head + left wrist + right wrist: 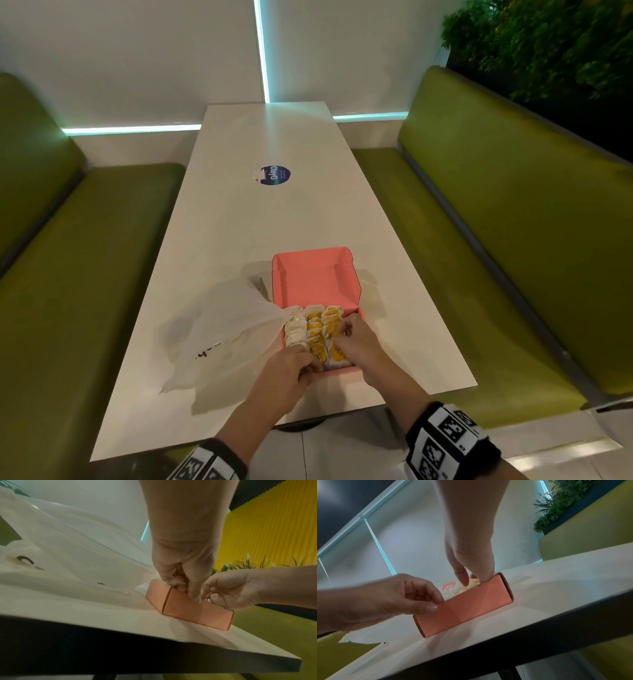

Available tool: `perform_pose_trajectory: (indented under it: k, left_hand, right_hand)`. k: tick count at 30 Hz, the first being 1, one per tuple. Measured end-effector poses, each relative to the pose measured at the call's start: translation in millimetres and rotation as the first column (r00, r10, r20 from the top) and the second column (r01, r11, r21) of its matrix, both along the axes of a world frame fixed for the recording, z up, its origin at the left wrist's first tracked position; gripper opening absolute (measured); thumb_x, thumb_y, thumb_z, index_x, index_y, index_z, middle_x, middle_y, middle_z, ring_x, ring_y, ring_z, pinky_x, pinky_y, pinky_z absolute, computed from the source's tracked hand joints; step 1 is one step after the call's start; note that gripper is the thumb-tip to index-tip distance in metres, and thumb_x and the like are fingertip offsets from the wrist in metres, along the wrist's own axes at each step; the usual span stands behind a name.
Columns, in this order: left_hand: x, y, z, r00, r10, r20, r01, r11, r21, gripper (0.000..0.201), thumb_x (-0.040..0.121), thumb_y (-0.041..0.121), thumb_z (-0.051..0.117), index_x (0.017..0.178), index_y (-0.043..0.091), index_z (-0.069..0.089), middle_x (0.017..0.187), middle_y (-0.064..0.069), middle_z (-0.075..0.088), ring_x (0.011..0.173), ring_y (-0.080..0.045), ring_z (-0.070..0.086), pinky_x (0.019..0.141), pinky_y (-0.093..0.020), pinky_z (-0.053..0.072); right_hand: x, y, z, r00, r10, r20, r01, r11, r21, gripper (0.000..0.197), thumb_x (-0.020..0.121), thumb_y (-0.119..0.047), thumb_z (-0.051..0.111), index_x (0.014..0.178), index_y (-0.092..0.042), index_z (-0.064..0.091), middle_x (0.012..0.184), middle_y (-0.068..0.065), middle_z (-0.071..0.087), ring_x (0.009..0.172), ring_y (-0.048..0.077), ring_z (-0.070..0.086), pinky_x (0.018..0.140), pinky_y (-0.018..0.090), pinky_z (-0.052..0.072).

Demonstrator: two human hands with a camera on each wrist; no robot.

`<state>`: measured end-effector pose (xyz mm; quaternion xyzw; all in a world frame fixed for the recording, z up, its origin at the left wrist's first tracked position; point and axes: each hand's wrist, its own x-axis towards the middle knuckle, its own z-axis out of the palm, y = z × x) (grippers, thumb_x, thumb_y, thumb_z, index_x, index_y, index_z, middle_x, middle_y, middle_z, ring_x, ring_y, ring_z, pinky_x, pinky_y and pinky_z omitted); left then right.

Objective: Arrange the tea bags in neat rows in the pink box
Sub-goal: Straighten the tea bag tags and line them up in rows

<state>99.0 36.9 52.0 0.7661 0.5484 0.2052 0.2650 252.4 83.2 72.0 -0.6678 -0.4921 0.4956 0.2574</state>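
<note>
Both hands are working at the near end of the pink box, low and centre in the head view. The left hand is reaching in from the lower left with fingers curled down over the box's near left corner; in the right wrist view its thumb is pressing against the outside of the near wall while the fingers are bending over the rim. Whether it is pinching a tea bag or only the wall cannot be told. The right hand is coming in from the lower right, fingers bent downward among the tea bags at the right side of the box; the right wrist view shows one finger pointing down into the packets and the others tucked behind the wall, so its hold cannot be confirmed.

One pink box is sitting on the tabletop, lid standing open toward the upper part of the frame. The tea bags are lying in three rows inside it: one whitish row at left, two yellow-marked rows to its right. Individual bags are too small to count. One white plastic bag is lying just left of the box, touching it. One round dark sticker is showing higher on the tabletop.
</note>
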Motion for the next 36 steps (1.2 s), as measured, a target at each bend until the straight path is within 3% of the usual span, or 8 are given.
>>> perform_pose_trajectory:
  k: [4,9,12,16,19,25,31,36]
  left_hand:
    - [-12.1,-2.1,7.2,0.990,0.075,0.122,-0.080,0.996,0.044,0.016,0.075,0.019,0.075,0.084,0.031,0.068,0.083,0.022,0.051,0.070,-0.001,0.049,0.068,-0.007,0.036]
    - [-51.1,-6.0,19.7,0.928,0.338,0.155,-0.372,0.839,0.398,0.024,0.063,0.003,0.083,0.073,0.019,0.070,0.079,0.006,0.058,0.074,-0.003,0.048,0.070,-0.005,0.035]
    - [-69.2,-13.1,27.7,0.840,0.540,0.052,-0.487,0.709,0.510,0.022,0.057,0.007,0.087,0.067,0.019,0.071,0.094,-0.008,0.061,0.086,-0.027,0.053,0.078,-0.027,0.037]
    - [-84.7,-19.7,21.7,0.697,0.695,-0.174,-0.643,0.714,0.278,0.016,0.062,0.016,0.085,0.071,0.026,0.075,0.130,-0.013,0.053,0.124,-0.040,0.038,0.092,-0.060,0.036]
    - [-96.8,-17.5,18.5,0.656,0.699,-0.283,-0.699,0.705,0.121,0.030,0.081,0.018,0.070,0.110,0.024,0.070,0.132,-0.010,0.053,0.124,-0.034,0.043,0.097,-0.053,0.036]
    - [-110.3,-8.7,52.3,0.756,0.612,-0.233,-0.608,0.788,0.095,0.056,0.073,0.004,0.072,0.124,0.021,0.054,0.119,0.000,0.046,0.076,-0.026,0.059,0.059,-0.029,0.038]
    - [-114.7,-10.4,85.4,0.636,0.523,-0.567,-0.623,0.782,0.022,0.065,0.080,0.004,0.054,0.136,0.029,0.034,0.129,-0.003,0.029,0.069,-0.022,0.051,0.059,-0.029,0.041]
    - [-103.3,-15.3,87.5,0.718,0.413,-0.560,-0.545,0.834,-0.084,0.079,0.080,0.002,0.054,0.144,0.028,0.015,0.146,0.002,0.017,0.092,-0.029,0.060,0.062,-0.029,0.038]
  right_hand:
    - [6.7,-0.3,6.1,0.996,-0.016,0.092,0.005,0.992,0.125,0.011,0.085,-0.006,0.051,0.083,-0.015,0.045,0.078,-0.002,0.049,0.071,0.012,0.047,0.060,0.019,0.039]
    - [12.1,-6.3,14.9,0.889,0.172,0.425,-0.312,0.906,0.285,0.005,0.085,-0.008,0.054,0.085,-0.012,0.057,0.086,0.001,0.058,0.077,0.013,0.052,0.070,0.024,0.042]
    - [8.6,-9.8,17.0,0.828,0.306,0.470,-0.473,0.832,0.290,0.011,0.083,-0.007,0.056,0.089,-0.008,0.065,0.094,0.004,0.063,0.081,0.012,0.051,0.075,0.026,0.044]
    - [-7.2,-11.2,26.3,0.806,0.422,0.415,-0.564,0.760,0.322,0.014,0.082,-0.005,0.055,0.090,-0.007,0.066,0.092,0.003,0.066,0.075,0.009,0.051,0.073,0.021,0.044]
    - [-31.7,-12.7,39.9,0.751,0.541,0.377,-0.658,0.658,0.367,0.020,0.082,-0.002,0.052,0.094,-0.006,0.067,0.096,0.005,0.066,0.077,0.006,0.050,0.069,0.007,0.035]
    - [-102.4,2.6,55.4,0.577,0.675,0.460,-0.817,0.478,0.322,0.035,0.085,0.003,0.042,0.112,-0.004,0.063,0.121,0.011,0.060,0.115,0.026,0.052,0.097,0.035,0.041]
    - [-119.3,20.8,59.1,0.499,0.529,0.686,-0.783,0.614,0.095,0.030,0.086,0.007,0.042,0.114,0.001,0.053,0.118,0.020,0.056,0.111,0.032,0.052,0.083,0.035,0.043]
    - [-131.9,16.0,58.5,0.433,0.597,0.675,-0.766,0.638,-0.073,0.021,0.089,-0.002,0.046,0.108,-0.002,0.055,0.120,0.019,0.056,0.111,0.031,0.054,0.083,0.034,0.044]
